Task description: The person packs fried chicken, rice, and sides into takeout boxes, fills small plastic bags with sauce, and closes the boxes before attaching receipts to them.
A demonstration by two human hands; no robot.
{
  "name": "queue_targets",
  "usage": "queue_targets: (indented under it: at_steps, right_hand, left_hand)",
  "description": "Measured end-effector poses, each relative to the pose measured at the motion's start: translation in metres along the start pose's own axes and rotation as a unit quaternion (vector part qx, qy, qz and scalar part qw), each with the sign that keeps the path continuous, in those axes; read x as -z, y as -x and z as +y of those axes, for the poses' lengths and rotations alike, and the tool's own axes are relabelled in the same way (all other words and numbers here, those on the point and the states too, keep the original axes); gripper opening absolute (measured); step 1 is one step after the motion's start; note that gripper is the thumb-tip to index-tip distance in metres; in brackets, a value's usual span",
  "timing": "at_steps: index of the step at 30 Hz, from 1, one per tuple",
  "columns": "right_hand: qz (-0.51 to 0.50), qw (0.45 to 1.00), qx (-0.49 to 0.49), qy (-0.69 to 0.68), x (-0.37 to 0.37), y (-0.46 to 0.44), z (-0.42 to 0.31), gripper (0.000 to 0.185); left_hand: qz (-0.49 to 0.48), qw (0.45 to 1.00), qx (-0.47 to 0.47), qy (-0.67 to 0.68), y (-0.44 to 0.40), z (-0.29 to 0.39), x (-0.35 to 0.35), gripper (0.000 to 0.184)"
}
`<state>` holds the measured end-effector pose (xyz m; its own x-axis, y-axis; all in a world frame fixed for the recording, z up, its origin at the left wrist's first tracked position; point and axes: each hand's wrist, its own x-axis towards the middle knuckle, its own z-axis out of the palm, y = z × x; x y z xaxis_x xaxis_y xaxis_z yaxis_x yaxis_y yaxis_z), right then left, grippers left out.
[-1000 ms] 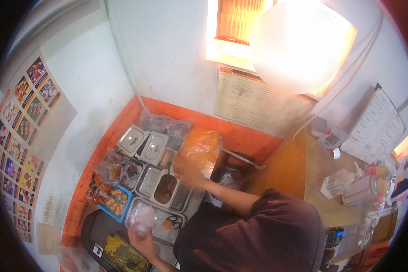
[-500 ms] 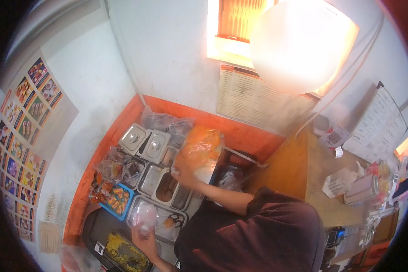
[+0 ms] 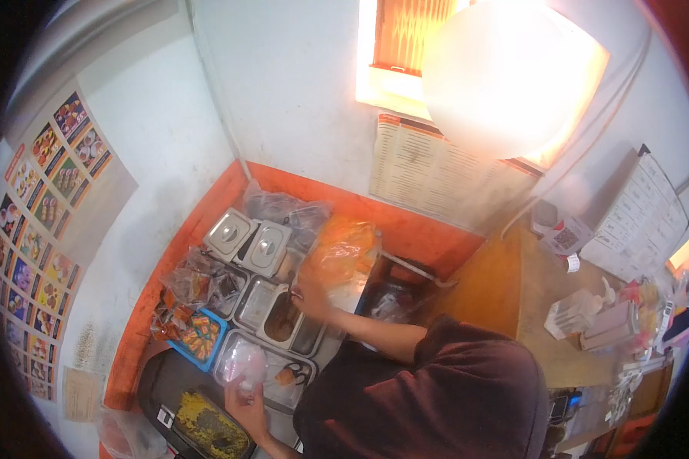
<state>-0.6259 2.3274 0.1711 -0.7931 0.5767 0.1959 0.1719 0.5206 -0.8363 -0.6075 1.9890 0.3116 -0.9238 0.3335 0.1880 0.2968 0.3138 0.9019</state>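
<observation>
a: what carries everything?
b: worktop [image 3: 331,336], pushed into the orange-banded wall corner, crowded.
a: biggest things on it?
b: dark tray [image 3: 155,379] with yellow food, near left corner. then steel tray [image 3: 278,358], toward the near edge, some bits of food inside. orange plastic bag [image 3: 343,245] by the far edge, two lidded steel pans [image 3: 266,246] side by side near the far left corner.
a: smaller?
b: blue tray [image 3: 219,344] of wrapped-looking pieces, along the left edge. steel pan [image 3: 266,339] with brown contents, mid worktop, just beyond the steel tray.
a: hands?
b: right hand [image 3: 312,300] is at the steel pan's far right side, just below the bag. blurred, so can't tell how far open or whether it holds anything. left hand [image 3: 246,409] is at the steel tray's near left end, fingers curled mostly closed on the clear plastic piece [image 3: 240,361].
a: where's that piece?
b: over the steel tray's left end. bag or cup, can't tell; resting or lifted, can't tell either.
</observation>
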Motion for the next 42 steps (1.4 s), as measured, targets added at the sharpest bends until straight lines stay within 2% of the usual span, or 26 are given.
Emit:
queue_targets:
  at_steps: [1,2,4,5,7,10,14,16,18,20,21,22,23,24,26,28,29,31,32,34,35,37,38,40,41,42]
  right_hand:
    - [-0.087,0.996,-0.032,-0.004,0.002,-0.002,0.000,0.034]
    - [-0.087,0.996,-0.029,-0.004,0.002,-0.001,-0.002,0.034]
    - [-0.111,0.993,-0.001,-0.033,-0.003,0.005,-0.004,0.036]
    - [-0.112,0.993,0.000,-0.034,-0.007,0.008,-0.005,0.036]
    - [0.035,0.998,0.050,0.008,-0.012,0.011,-0.011,0.035]
    - [0.086,0.994,0.065,0.032,-0.005,0.006,-0.008,0.036]
    - [0.058,0.998,0.027,-0.029,0.001,-0.002,0.000,0.029]
    - [0.060,0.994,0.018,-0.095,0.003,-0.003,-0.001,0.019]
    - [0.078,0.993,0.083,-0.031,0.015,-0.007,-0.003,0.013]
    - [0.013,0.999,-0.013,-0.048,0.009,-0.009,0.020,0.013]
    - [-0.015,0.996,-0.066,-0.049,0.022,-0.004,0.002,0.028]
    - [0.018,0.999,0.022,-0.014,0.021,-0.007,0.015,0.029]
    - [-0.001,1.000,-0.005,-0.011,0.030,-0.012,0.011,0.030]
    - [0.010,1.000,0.013,0.002,0.034,-0.015,0.011,0.030]
    - [0.011,0.999,0.033,0.014,0.037,-0.018,0.004,0.029]
    - [0.024,0.997,0.013,-0.076,0.039,-0.018,-0.007,0.030]
    - [0.018,0.997,0.011,-0.077,0.037,-0.016,-0.007,0.030]
    - [0.104,0.975,0.151,0.122,0.029,-0.026,-0.001,0.031]
    - [0.102,0.976,0.148,0.122,0.023,-0.034,0.002,0.031]
    - [0.068,0.994,0.080,0.044,0.012,-0.045,0.003,0.034]
    - [0.065,0.994,0.077,0.043,0.012,-0.048,0.002,0.034]
    - [-0.111,0.993,-0.007,-0.047,0.016,-0.059,-0.018,0.038]
    - [-0.116,0.992,-0.005,-0.047,0.012,-0.057,-0.021,0.038]
    - [-0.127,0.977,0.161,-0.066,0.002,-0.046,-0.028,0.035]
    - [-0.130,0.976,0.160,-0.066,0.000,-0.038,-0.029,0.035]
    - [-0.164,0.978,0.107,-0.075,-0.001,-0.028,-0.030,0.030]
  left_hand:
    - [0.012,0.999,-0.038,-0.014,-0.001,-0.001,-0.001,0.039]
    - [0.014,0.999,-0.039,-0.014,0.000,-0.002,0.001,0.039]
    - [-0.005,0.999,0.033,0.000,0.002,0.011,0.003,0.041]
    - [-0.003,0.999,0.033,-0.001,0.002,0.010,0.003,0.041]
    - [0.007,0.999,0.041,0.034,0.002,0.009,0.002,0.041]
    - [0.000,1.000,0.013,-0.001,0.003,0.010,0.005,0.040]
    - [0.008,1.000,0.026,0.013,0.005,-0.003,0.002,0.040]
    - [0.024,0.996,-0.076,-0.031,0.002,0.000,-0.001,0.033]
    - [0.013,0.996,-0.072,-0.055,-0.005,-0.020,0.001,0.034]
    - [0.005,0.995,-0.051,-0.085,0.006,-0.017,0.007,0.035]
    - [0.009,0.995,-0.029,-0.095,0.006,-0.005,0.008,0.036]
    - [0.021,0.999,-0.003,-0.046,0.009,0.001,0.007,0.038]
    - [0.036,0.999,0.006,0.005,0.007,0.004,0.005,0.040]
    - [0.061,0.998,0.018,-0.005,0.007,-0.001,0.006,0.040]
    - [0.028,0.998,0.019,0.053,0.011,-0.009,0.005,0.043]
    - [0.031,0.998,0.028,0.051,0.015,-0.012,0.006,0.042]
    - [0.026,0.998,0.030,0.052,0.021,-0.010,0.005,0.041]
    - [0.028,0.998,0.027,0.052,0.023,-0.007,0.007,0.042]
    - [0.028,0.998,0.034,0.044,0.024,-0.006,0.007,0.042]
    - [0.026,0.998,0.045,0.036,0.028,-0.007,0.008,0.041]
    - [0.022,0.998,0.041,0.035,0.029,-0.007,0.009,0.042]
    - [0.026,0.998,0.037,0.034,0.028,-0.005,0.011,0.042]
    - [0.025,0.998,0.039,0.031,0.029,-0.002,0.013,0.042]
    - [0.025,0.998,0.045,0.027,0.031,-0.002,0.016,0.042]
    - [0.028,0.998,0.043,0.030,0.032,-0.005,0.017,0.042]
    - [0.029,0.998,0.039,0.034,0.031,-0.007,0.017,0.042]
